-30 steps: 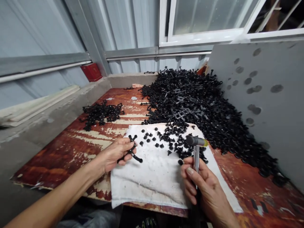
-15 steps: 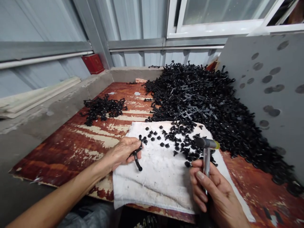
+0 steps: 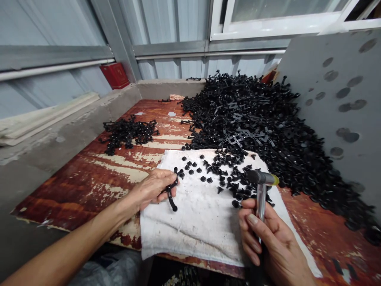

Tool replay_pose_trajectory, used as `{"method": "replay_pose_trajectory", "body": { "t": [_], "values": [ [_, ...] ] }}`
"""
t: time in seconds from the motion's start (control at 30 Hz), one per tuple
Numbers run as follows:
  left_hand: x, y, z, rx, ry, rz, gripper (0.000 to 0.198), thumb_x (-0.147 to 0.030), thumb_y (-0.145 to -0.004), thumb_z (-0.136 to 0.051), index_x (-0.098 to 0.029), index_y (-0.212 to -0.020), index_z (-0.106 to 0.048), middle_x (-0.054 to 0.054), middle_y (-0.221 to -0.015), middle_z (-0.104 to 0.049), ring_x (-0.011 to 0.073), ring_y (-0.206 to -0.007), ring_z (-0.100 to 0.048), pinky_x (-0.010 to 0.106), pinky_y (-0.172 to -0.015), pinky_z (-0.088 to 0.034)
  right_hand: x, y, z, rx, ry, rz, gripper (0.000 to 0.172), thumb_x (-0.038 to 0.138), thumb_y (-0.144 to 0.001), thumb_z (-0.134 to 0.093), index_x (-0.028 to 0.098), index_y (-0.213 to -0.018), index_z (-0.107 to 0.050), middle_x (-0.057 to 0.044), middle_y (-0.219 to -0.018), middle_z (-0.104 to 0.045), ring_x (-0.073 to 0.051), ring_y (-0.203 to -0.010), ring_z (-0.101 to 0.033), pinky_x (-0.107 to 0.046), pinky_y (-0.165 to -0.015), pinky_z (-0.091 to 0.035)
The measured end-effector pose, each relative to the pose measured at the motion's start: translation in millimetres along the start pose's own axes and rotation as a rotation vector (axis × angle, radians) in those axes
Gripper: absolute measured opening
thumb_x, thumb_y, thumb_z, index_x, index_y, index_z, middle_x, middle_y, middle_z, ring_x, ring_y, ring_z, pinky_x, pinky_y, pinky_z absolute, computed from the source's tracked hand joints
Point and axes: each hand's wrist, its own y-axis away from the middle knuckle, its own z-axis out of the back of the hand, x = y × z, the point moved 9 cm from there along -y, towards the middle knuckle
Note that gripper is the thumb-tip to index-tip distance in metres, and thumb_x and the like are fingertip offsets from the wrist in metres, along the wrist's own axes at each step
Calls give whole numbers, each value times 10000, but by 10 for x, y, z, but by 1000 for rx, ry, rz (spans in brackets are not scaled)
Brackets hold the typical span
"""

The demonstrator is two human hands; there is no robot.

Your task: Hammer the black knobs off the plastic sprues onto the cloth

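Observation:
My left hand pinches a black jointed plastic piece between thumb and fingers, over the left part of a white cloth. One curved arm of the piece hangs below the fingers; the rest is partly hidden by them. My right hand is wrapped round the handle of a small hammer, held upright at the cloth's right side. Its head has a dark face on the left and a yellow one on the right. Small black disc-shaped parts with stems lie scattered on the cloth between and beyond my hands.
A large heap of black linked pieces and discs covers the back right of the worn red-brown board. A smaller pile lies at the left. A grey spotted panel stands at the right; a low concrete ledge edges the left.
The view has shifted slightly. The left hand has turned the black jointed piece a little, so less of its upper end shows. The right hand still holds the hammer upright in nearly the same place.

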Motion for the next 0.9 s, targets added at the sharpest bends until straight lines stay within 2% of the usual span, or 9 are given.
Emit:
{"method": "replay_pose_trajectory", "body": {
  "t": [0.2,0.43,0.5,0.63,0.7,0.77,0.83,0.9],
  "values": [
    [-4,-24,-8,7,6,-2,484,-557,-601,-716,-122,-774,-596,-21,-520,-580,8,-310,-296,132,-298,-111,-39,-54,31,91,21,30,266,394,-797,-743,241,-974,-614,39,-677,-566,-28,-406,-403,-128,-339,-362],
    [15,-31,8,-5,-32,-1,415,-533,-637,-684,-139,-724,-589,-13,-519,-575,15,-309,-291,142,-299,-103,-49,-62,52,110,32,34,229,374,-829,-711,248,-988,-604,37,-695,-560,-31,-409,-402,-129,-340,-364],
    [9,-38,14,-3,-82,-8,395,-534,-680,-649,-143,-676,-585,-22,-464,-529,20,-302,-276,149,-305,-94,-45,-62,38,108,26,36,230,372,-827,-713,249,-989,-607,37,-694,-559,-34,-412,-400,-129,-340,-365],
    [-27,-36,13,-2,-190,25,412,-508,-756,-583,-158,-542,-542,-63,-313,-343,24,-272,-196,163,-317,-80,-39,-57,17,86,4,34,227,389,-827,-702,250,-988,-622,33,-697,-560,-51,-427,-400,-146,-342,-374],
    [-80,-30,27,-20,-220,25,411,-474,-774,-574,-157,-515,-535,-61,-294,-329,22,-264,-186,165,-323,-89,-26,-52,-1,90,9,24,240,413,-840,-675,254,-1015,-630,27,-711,-566,-63,-443,-402,-155,-347,-378],
    [-124,-26,55,-46,-240,28,409,-450,-778,-577,-156,-498,-532,-56,-287,-327,25,-257,-189,170,-324,-89,-9,-52,-44,130,114,-1,276,449,-863,-629,260,-1065,-637,21,-715,-573,-77,-447,-404,-168,-344,-378],
    [-131,-25,68,-43,-248,48,411,-437,-781,-575,-160,-481,-526,-54,-278,-318,30,-250,-185,176,-319,-84,34,-64,-101,187,382,8,327,464,-880,-594,256,-1128,-640,-1,-743,-611,-115,-505,-496,-218,-418,-472],
    [-115,-25,69,-21,-248,75,407,-425,-782,-569,-163,-474,-523,-54,-272,-311,33,-245,-175,182,-315,-83,122,-102,-175,231,703,99,389,450,-896,-565,238,-1218,-624,-64,-906,-688,-199,-752,-644,-341,-699,-577]
  ]
}}
